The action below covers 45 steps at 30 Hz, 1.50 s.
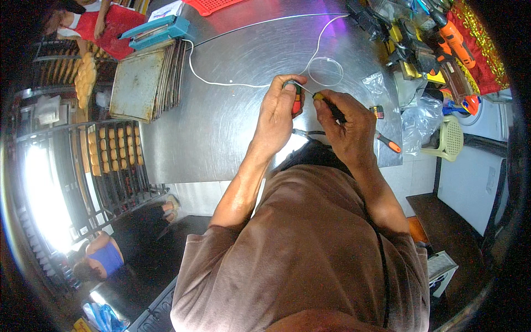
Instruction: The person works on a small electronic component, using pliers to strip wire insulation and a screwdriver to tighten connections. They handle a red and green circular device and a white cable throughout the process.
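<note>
My left hand [271, 119] is closed around a small red and dark green object [297, 104], held above the steel table. I cannot make out its exact kind. In my right hand [348, 119] is a screwdriver [318, 96] with a black and yellow handle. Its thin shaft points left toward the top of the red and green object; whether the tip touches is too small to tell. A white cable [221, 84] runs across the table behind my hands and loops near them. Right of my right hand lies a tool with an orange and black handle [388, 143].
Metal baking trays [141, 86] stand stacked at the table's left, below a teal holder [160, 32]. A red basket [210, 4] sits at the far edge. Tools, including an orange drill [456, 41], and plastic bags [421, 119] crowd the right. A person in a red apron [116, 33] stands far left.
</note>
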Each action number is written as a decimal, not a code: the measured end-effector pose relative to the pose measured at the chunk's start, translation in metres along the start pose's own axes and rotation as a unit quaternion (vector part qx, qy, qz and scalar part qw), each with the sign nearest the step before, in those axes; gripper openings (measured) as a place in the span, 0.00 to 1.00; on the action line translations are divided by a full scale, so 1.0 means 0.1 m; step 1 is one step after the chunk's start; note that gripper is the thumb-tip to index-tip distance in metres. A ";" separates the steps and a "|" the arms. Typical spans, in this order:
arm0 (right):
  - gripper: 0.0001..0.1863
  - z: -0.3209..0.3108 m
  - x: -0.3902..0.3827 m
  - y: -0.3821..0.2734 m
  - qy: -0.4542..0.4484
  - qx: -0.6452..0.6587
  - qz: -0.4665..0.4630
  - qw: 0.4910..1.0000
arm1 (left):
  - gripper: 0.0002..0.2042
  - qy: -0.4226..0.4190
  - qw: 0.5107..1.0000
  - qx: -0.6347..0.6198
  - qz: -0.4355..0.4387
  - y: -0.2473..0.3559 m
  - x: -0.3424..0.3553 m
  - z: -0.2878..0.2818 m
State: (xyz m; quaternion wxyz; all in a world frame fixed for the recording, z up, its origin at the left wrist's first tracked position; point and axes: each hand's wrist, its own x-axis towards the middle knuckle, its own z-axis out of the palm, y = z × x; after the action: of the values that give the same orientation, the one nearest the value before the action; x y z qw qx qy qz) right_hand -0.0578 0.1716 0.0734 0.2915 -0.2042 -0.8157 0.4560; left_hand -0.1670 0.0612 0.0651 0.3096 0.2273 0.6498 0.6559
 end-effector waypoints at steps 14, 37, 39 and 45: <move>0.10 0.00 -0.01 0.06 0.029 -0.037 -0.034 0.998 | 0.16 -0.004 1.000 0.000 -0.012 0.03 0.02 0.00; 0.10 -0.05 0.01 0.05 -0.003 -0.030 0.005 1.000 | 0.15 -0.003 0.998 -0.048 -0.049 0.01 0.09 -0.02; 0.10 -0.06 0.01 0.04 0.000 -0.038 -0.003 0.999 | 0.15 0.003 0.997 -0.048 -0.054 0.02 0.10 0.00; 0.10 -0.04 0.01 0.06 0.007 -0.025 -0.006 1.000 | 0.14 0.000 0.997 -0.059 -0.053 0.01 0.09 -0.01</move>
State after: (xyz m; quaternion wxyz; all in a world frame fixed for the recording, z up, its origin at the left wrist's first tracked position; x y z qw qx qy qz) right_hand -0.0553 0.1778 0.0698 0.2947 -0.2101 -0.8261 0.4319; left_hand -0.1742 0.0675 0.0653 0.3569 0.1741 0.6207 0.6760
